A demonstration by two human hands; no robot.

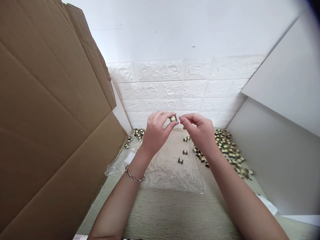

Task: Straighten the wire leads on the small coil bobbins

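Note:
Between the thumb and forefinger of my left hand [160, 128] is a small transformer [173, 118], a black bobbin with a yellow-taped middle. My right hand [198, 128] is just to its right, thumb and forefinger pinched together close to the transformer's end. Whatever those fingertips pinch, perhaps a thin lead, is too small to make out. Below the hands lies a clear plastic bag [172, 180], with several loose transformers [180, 161] on it. A chain bracelet [135, 176] circles my left wrist.
A large heap of similar transformers [230, 150] spreads along the right, partly behind my right forearm. A smaller pile [138, 133] sits at the back left by another clear bag [113, 166]. Cardboard [50, 116] walls the left, a grey panel [280, 153] the right, a white brick-patterned wall [160, 70] the back.

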